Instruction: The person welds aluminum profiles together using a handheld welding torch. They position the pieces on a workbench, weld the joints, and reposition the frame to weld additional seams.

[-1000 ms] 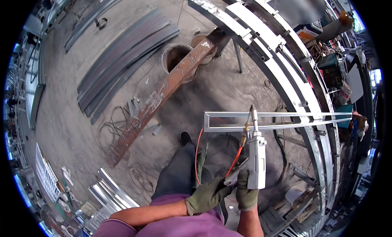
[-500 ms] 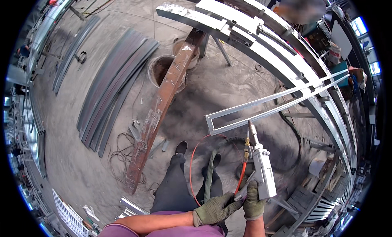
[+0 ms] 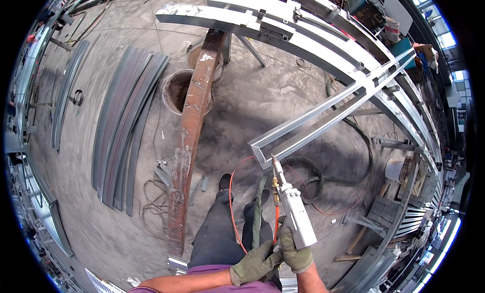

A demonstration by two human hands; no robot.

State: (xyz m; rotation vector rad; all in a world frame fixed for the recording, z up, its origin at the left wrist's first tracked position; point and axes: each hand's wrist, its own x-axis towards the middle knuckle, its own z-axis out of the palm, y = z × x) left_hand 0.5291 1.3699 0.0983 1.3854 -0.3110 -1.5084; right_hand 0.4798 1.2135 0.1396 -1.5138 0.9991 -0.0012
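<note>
My gloved right hand (image 3: 297,251) is wrapped around the handle of a white welding gun (image 3: 297,215). The gun's narrow tip points away from me and appears to touch the near corner of a long, slim metal frame (image 3: 303,132). A brass fitting joins an orange hose (image 3: 276,222) running beside the barrel. Close against the right hand, my gloved left hand (image 3: 252,265) is closed by the lower end of the handle and the hoses. Its fingertips are partly hidden, so what it grips is unclear. A thick dark sleeved hose (image 3: 258,212) hangs in front of my legs.
Curved metal beams (image 3: 323,53) arc across the far right, with the frame's far end resting on them. A rusty steel beam (image 3: 194,111) stands to the left, beside a bucket (image 3: 174,93). Grey metal strips (image 3: 124,126) lie on the floor. Cables (image 3: 156,202) are coiled near my feet.
The gun's tip has moved left along the metal frame to its near corner. Both hands have shifted slightly left with the gun, and the whole view has turned.
</note>
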